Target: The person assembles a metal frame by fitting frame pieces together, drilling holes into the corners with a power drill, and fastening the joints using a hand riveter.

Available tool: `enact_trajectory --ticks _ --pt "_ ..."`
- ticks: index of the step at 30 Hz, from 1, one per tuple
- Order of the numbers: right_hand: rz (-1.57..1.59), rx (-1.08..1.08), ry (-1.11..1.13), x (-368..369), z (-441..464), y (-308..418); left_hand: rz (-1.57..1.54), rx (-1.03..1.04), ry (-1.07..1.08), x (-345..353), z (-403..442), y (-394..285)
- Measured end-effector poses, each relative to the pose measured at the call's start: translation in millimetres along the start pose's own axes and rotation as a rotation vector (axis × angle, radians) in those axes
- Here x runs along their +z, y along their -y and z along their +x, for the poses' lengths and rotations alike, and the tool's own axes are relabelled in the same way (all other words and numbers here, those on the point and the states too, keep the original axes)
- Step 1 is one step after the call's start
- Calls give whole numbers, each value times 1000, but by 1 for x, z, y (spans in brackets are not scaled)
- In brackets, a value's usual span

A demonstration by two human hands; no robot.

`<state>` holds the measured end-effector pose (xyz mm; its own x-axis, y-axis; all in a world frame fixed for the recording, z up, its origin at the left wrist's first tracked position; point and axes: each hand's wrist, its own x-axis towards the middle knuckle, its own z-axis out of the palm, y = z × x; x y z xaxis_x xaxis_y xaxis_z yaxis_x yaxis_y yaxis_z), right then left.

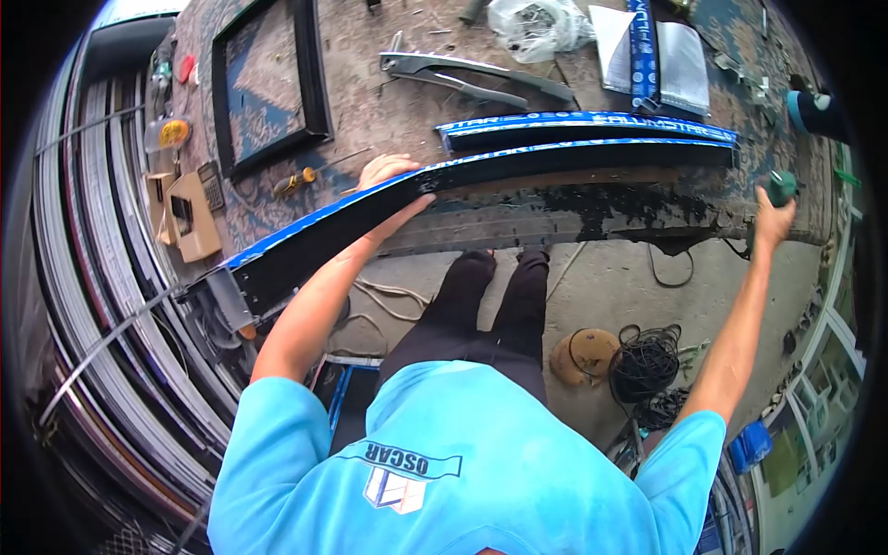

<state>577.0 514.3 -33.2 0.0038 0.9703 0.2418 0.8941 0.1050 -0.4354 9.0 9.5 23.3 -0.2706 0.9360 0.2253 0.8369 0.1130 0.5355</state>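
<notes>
My left hand is closed around a long black metal profile with blue printed film along its top edge. The fingers lie on the far side and the thumb on the near side. This profile runs along the front of the workbench, its left end past the corner. Just behind it lies another film-edged black profile. Far to the right, my right hand grips a green tool over the bench's right end; its exact kind is hard to make out.
On the bench are a black rectangular frame, a large riveter-like tool, a plastic bag, an open notebook, a screwdriver and a cardboard box. Stacked profiles stand left. Coiled black cable lies on the floor.
</notes>
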Motion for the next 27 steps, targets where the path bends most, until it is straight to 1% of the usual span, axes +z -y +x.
enact_trajectory --ticks 1,2,3,4,5,7,8,10,12,14,16,18,20,21,25,27 --pt "163 26 7 -19 -9 1 -46 14 -8 1 2 -1" --pt "410 121 16 -34 -22 -2 -44 5 -9 1 2 1" --pt "689 324 46 -51 -30 -20 -59 -6 5 0 1 2" --pt "895 272 91 -74 -47 -24 -73 -16 20 0 0 3" --pt "951 237 153 -103 -71 -6 -77 -8 21 1 -1 4" --pt "1011 272 251 -151 -113 50 -71 -24 53 1 -3 7" --pt "1009 278 248 -170 -131 77 -70 -32 86 1 -3 8" --pt "1158 334 579 -192 -166 124 -92 -51 113 -3 -2 6" --pt "1127 429 793 -186 -193 165 -104 -25 102 -3 1 7" --pt "1063 455 960 -155 -219 211 -120 -30 122 -4 2 8" --pt "1033 412 1126 -116 -235 255 -135 -45 143 -1 1 10" --pt "1024 348 1322 -89 -238 296 -136 -16 121 0 1 13" --pt "965 370 1391 -72 -239 323 -120 -4 128 2 -1 18" --pt "969 314 1416 -64 -238 330 -103 14 123 2 0 18" --pt "960 311 1416 -48 -234 342 -66 52 66 2 2 14" --pt "956 324 1435 -42 -230 344 -293 -73 107 1 1 13"
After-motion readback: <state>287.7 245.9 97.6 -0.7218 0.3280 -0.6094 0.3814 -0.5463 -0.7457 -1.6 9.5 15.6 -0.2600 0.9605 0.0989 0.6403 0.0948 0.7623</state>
